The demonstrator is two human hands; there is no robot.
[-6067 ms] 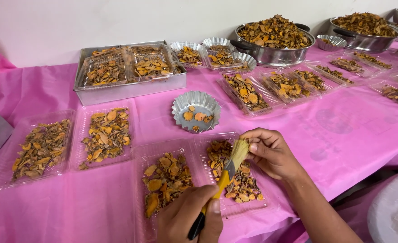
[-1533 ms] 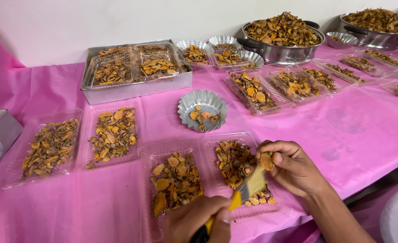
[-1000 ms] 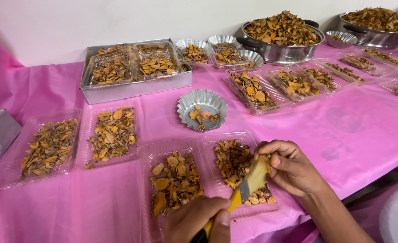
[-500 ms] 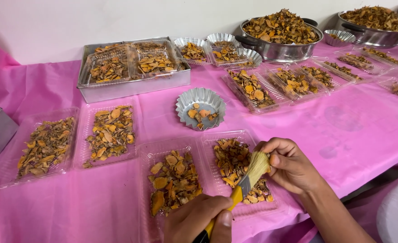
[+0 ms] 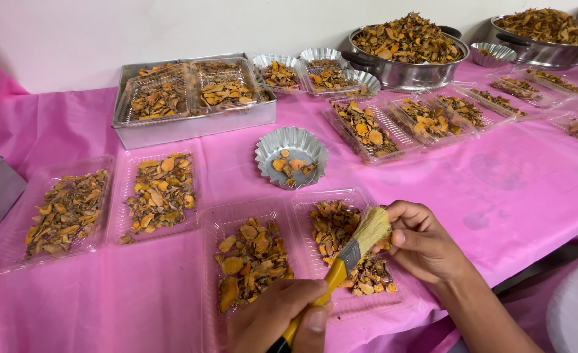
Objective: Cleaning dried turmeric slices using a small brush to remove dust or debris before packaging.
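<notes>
Plain white wall (image 5: 73,33) behind a table under a pink cloth (image 5: 531,189), evenly lit.

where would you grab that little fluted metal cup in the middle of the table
Pinch the fluted metal cup by its flared rim, from above on the near side. It sits upright and apart from the clear trays, and only a few orange pieces lie inside.

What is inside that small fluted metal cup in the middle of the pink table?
The fluted metal cup holds a few orange dried slices lying loosely on its floor, most of which is bare. Nothing covers them; its underside is hidden.
</notes>
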